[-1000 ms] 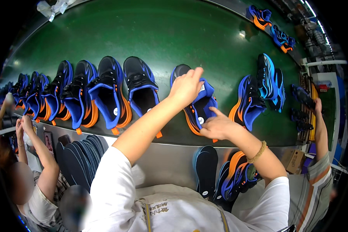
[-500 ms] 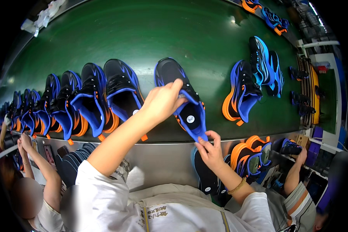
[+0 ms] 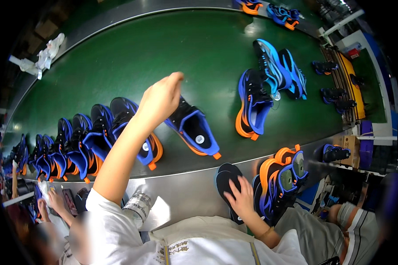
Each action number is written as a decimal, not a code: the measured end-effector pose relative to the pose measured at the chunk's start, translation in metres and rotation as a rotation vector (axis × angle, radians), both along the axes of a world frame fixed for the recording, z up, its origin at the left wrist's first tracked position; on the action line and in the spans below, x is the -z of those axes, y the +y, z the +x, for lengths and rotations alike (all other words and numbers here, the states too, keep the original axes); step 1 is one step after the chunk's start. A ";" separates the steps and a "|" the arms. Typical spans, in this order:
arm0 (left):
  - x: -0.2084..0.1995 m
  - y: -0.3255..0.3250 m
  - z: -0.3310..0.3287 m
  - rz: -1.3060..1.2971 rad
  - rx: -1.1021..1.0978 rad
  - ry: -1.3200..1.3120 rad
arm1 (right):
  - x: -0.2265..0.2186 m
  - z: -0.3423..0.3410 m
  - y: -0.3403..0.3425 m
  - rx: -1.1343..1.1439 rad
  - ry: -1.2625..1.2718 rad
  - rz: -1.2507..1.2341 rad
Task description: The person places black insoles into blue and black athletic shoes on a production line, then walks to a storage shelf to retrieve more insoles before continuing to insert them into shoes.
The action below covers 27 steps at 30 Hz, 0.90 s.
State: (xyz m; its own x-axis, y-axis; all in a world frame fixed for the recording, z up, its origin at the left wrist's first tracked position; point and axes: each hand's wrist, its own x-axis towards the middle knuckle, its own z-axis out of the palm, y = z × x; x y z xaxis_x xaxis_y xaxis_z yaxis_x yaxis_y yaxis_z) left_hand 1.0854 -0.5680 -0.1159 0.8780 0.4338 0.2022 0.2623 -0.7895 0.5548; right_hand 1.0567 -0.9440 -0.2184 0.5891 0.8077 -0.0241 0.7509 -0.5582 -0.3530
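Observation:
My left hand [image 3: 161, 99] is above the front of a black and blue sneaker [image 3: 194, 128], hiding its toe. Its fingers are curled together, and whatever they may hold is hidden. Inside this sneaker a round white sticker [image 3: 200, 139] shows on the insole, and an orange tab marks its heel. At the bench edge my right hand [image 3: 242, 198] lies with fingers stretched and apart over dark insoles [image 3: 227, 176]. Left of the sneaker, a row of matching sneakers [image 3: 99, 128] stands with heels toward me, partly behind my left forearm.
The green belt [image 3: 199, 48] carries another orange-soled sneaker [image 3: 254, 104] and a light-blue pair [image 3: 276, 68] at right. More sneakers [image 3: 281, 183] stand beside my right hand on the metal ledge [image 3: 185, 185]. A clear plastic cup [image 3: 138, 208] is near my left elbow. Other people sit at both sides.
My right hand has let go of the sneaker's heel and moved down onto the insoles. My left hand has come off its opening, up and left. The view has turned a little.

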 end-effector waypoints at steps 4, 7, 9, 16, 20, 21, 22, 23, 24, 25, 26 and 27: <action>0.006 -0.048 0.078 0.037 0.254 -0.268 | 0.010 -0.032 -0.066 0.180 0.255 -0.107; 0.029 -0.109 0.127 0.040 0.387 -0.056 | 0.011 -0.045 -0.076 0.221 0.230 -0.168; 0.058 -0.130 0.147 0.122 0.379 0.021 | 0.015 -0.050 -0.077 0.240 0.237 -0.161; 0.064 -0.108 0.151 0.174 0.211 -0.057 | 0.005 -0.042 -0.087 0.375 0.406 0.003; 0.047 -0.086 0.110 0.239 0.219 0.066 | -0.020 -0.019 -0.094 0.183 0.179 0.165; 0.044 -0.083 0.099 0.207 0.203 0.131 | -0.030 -0.008 -0.093 0.210 0.214 0.204; 0.042 -0.085 0.092 0.211 0.209 0.125 | -0.040 0.005 -0.095 0.249 0.238 0.245; 0.041 -0.083 0.083 0.128 0.195 0.184 | -0.056 0.023 -0.089 0.214 0.272 0.296; 0.040 -0.080 0.075 0.043 0.177 0.244 | -0.074 0.044 -0.078 0.177 0.307 0.345; 0.038 -0.076 0.070 -0.089 0.151 0.311 | -0.091 0.064 -0.065 0.154 0.399 0.349; 0.037 -0.072 0.067 -0.090 0.145 0.310 | -0.109 0.082 -0.050 0.132 0.486 0.348; 0.039 -0.068 0.065 -0.191 0.145 0.306 | -0.126 0.097 -0.031 0.156 0.650 0.264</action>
